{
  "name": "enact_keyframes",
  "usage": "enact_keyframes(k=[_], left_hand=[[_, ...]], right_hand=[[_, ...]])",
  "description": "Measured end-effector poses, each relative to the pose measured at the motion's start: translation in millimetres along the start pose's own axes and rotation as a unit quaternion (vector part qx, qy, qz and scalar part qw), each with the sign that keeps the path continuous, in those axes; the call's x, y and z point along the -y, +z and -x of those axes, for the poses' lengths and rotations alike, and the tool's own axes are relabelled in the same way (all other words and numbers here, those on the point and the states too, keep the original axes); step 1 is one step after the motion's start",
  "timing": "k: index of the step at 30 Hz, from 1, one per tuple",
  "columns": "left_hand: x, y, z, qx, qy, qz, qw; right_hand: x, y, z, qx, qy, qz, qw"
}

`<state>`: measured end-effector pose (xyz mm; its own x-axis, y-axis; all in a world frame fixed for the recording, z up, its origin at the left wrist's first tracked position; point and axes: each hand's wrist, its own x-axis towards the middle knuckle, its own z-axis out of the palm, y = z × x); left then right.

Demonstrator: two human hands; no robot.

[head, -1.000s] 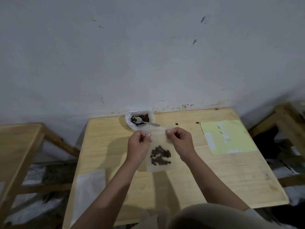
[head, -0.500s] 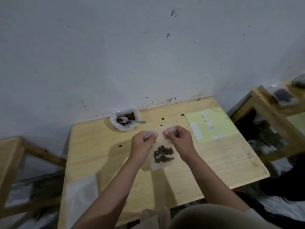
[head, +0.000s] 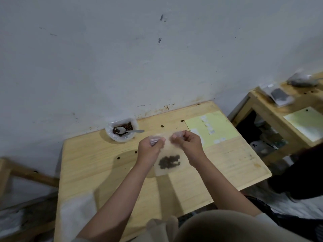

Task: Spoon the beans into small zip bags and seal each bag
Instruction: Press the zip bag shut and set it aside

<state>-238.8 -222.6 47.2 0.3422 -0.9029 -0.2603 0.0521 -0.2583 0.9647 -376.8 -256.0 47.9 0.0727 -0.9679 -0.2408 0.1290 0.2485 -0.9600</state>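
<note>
A small clear zip bag with a dark clump of beans in its lower half hangs over the wooden table. My left hand pinches the bag's top left corner and my right hand pinches its top right corner. Behind them a white bowl holds brown beans, with a metal spoon resting in it, handle pointing right.
A yellow sheet with white labels lies at the table's back right. Loose beans dot the tabletop. A clear plastic piece lies at the front left. A second table with filled bags stands to the right, against the wall.
My view has swung right and down, so the right-hand table shows more. Both hands still pinch the bag's top, now slightly closer together than a second ago.
</note>
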Motion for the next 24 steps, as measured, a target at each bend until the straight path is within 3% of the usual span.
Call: enact_keyframes(k=[5,9,12,19,24], left_hand=[[8,10,1,-0.012,-0.029,0.037,0.999],[19,20,3,-0.012,-0.058,0.055,0.997],[29,31,1,-0.012,-0.059,-0.007,0.998],[62,48,-10,-0.024,-0.079,-0.150,0.985],[74,57,-15,-0.041,-0.076,-0.215,0.973]], right_hand=[[-1,-13,-2,-0.078,0.020,0.009,0.997],[-8,-34,-9,-0.126,0.019,0.106,0.986],[-19,-46,-13,-0.131,0.032,0.171,0.976],[-44,-73,-22,-0.165,0.083,0.203,0.961],[-52,-79,-35,-0.103,0.078,0.288,0.949]])
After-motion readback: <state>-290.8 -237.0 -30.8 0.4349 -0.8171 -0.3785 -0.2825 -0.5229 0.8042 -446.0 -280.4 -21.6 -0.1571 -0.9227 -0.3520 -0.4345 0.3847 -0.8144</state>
